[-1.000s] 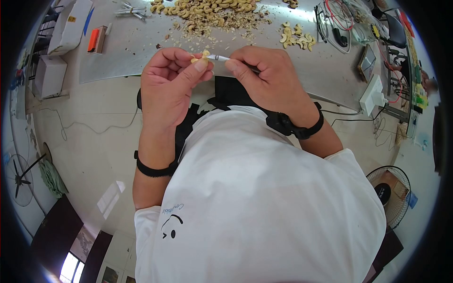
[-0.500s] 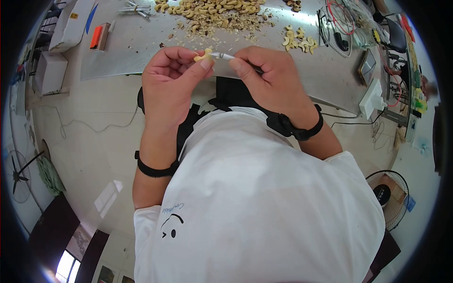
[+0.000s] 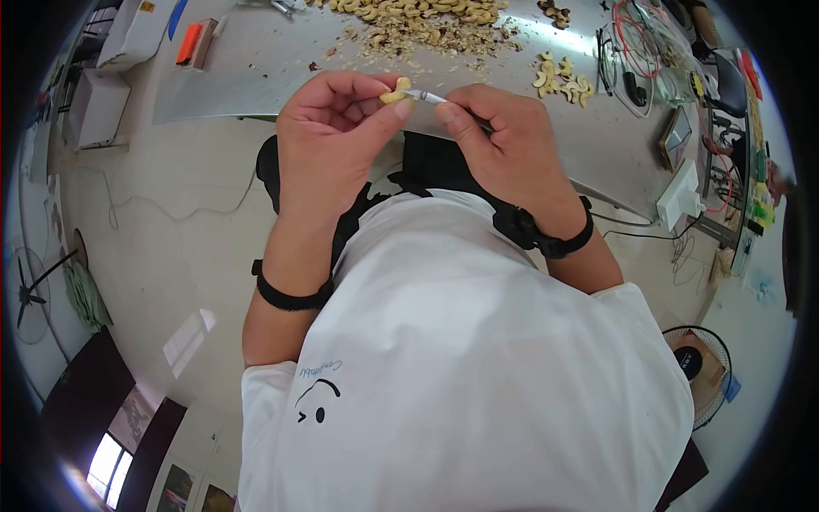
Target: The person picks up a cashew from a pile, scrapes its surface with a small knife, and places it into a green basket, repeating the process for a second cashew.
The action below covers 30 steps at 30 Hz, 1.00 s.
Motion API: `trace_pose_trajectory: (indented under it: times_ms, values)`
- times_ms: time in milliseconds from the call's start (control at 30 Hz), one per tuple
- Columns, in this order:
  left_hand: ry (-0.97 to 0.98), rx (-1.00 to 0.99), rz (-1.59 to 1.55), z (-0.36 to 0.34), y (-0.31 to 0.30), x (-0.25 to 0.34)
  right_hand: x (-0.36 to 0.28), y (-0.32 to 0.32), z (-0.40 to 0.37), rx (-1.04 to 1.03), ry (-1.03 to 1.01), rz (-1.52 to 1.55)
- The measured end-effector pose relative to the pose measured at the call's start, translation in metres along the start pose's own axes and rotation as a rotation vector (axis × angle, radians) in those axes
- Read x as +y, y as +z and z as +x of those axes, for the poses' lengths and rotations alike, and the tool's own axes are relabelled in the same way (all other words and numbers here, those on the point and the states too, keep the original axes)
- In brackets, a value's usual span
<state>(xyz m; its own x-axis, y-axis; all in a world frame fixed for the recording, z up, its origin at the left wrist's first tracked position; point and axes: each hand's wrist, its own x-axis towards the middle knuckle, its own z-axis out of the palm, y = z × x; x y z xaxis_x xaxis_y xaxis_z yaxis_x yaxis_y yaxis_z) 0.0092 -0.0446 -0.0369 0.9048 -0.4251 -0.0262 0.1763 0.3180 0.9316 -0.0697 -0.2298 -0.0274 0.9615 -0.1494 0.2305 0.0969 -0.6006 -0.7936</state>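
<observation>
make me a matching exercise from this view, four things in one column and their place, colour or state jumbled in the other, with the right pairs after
Column one
1. left hand
2. right hand
3. box
4. power strip

Column two
A. white, at the right-hand edge of the table
B. gripping a slim tool
C. orange and brown, on the left part of the table
D. pinching a cashew between thumb and finger

Right pairs: 1-D, 2-B, 3-C, 4-A
</observation>
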Motion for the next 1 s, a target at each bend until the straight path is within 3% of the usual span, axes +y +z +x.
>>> trace_pose_trajectory:
  times_ms: [167,300,500,767,867,1000]
  values:
    - [-0.034,0.032,0.066,0.001,0.001,0.001,0.003,0.005,0.002,0.118,0.03,-0.1]
    - [-0.07,0.036,0.101,0.002,-0.001,0.002,0.002,0.001,0.004,0.037,0.029,-0.015]
    - [-0.077,0.048,-0.083,0.002,0.001,-0.002,0.001,0.002,0.003,-0.002,0.001,0.031]
    - [-0.068,0.02,-0.011,0.002,-0.002,-0.002,0.003,0.0,0.004,0.017,0.012,-0.002]
    - [-0.068,0.01,0.025,0.001,0.0,0.0,0.007,-0.003,0.005,0.038,0.104,0.018]
    - [-0.065,0.027,0.01,0.002,-0.002,-0.004,0.001,-0.012,0.004,-0.051,0.086,0.069]
